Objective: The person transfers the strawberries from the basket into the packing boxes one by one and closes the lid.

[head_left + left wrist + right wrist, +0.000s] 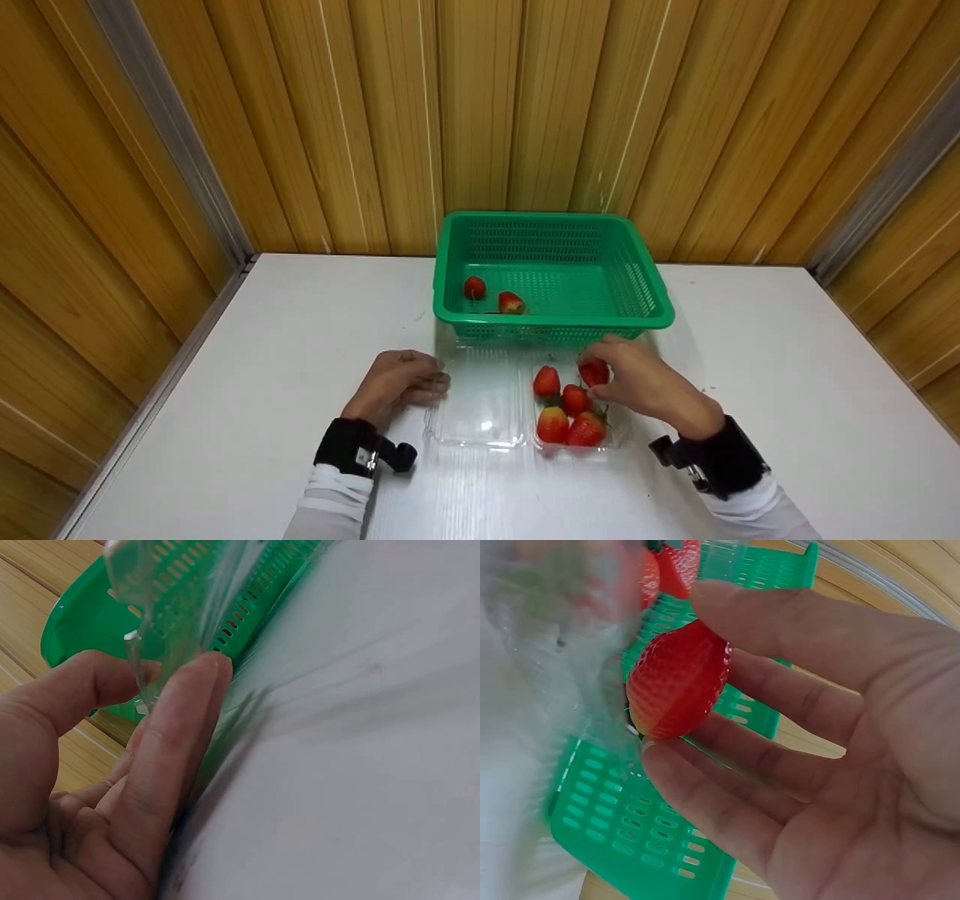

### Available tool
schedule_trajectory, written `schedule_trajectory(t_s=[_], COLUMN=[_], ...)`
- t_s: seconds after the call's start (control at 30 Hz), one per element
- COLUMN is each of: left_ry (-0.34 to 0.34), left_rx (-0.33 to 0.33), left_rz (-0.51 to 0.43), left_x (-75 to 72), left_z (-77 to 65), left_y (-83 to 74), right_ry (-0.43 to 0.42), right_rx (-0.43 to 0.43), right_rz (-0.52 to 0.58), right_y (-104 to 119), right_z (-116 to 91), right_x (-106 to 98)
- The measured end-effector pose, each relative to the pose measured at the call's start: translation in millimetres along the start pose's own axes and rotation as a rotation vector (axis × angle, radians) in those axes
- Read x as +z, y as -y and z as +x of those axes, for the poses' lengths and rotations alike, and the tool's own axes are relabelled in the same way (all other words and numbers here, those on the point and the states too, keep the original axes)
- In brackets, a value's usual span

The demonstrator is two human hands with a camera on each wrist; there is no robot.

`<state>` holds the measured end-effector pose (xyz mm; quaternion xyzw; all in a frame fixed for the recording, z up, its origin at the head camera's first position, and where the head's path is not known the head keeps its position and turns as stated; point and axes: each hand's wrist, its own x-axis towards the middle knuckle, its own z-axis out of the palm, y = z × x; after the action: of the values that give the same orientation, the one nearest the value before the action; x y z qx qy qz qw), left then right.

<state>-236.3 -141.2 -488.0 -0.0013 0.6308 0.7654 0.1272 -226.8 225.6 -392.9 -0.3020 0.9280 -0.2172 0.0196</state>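
Strawberry [595,373] in right hand [641,381], near front rim of basket [555,320].

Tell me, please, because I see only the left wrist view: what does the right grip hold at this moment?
Observer: The right grip holds one red strawberry.
Operator: Thank you. Are there more of them beside it?
Observer: Yes, four other strawberries show in the clear container, all in its right half.
Operator: And do you see some elsewhere?
Observer: At least two strawberries lie in the green basket, in its near left part.
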Motion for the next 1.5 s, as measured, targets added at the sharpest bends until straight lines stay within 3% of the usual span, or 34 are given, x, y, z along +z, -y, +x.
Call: schedule_trajectory(t_s=[0.93, 1.17, 1.5], left_ry=[0.005, 0.002, 0.005], left_rx=[-0.011, -0.022, -0.014], left_rz=[-0.019, -0.022, -0.019], left_x=[-0.3, -0.6, -0.2], left_z=[1.2, 0.5, 1.9], left_y=[0.7, 0.3, 0.9], right_ry=[0.031, 0.063, 0.015], right_rx=[0.05, 0.112, 0.02], right_rz=[-0.115, -0.151, -0.202], right_y=[7, 10, 8], right_z=[1, 3, 2], right_x=[18, 22, 30])
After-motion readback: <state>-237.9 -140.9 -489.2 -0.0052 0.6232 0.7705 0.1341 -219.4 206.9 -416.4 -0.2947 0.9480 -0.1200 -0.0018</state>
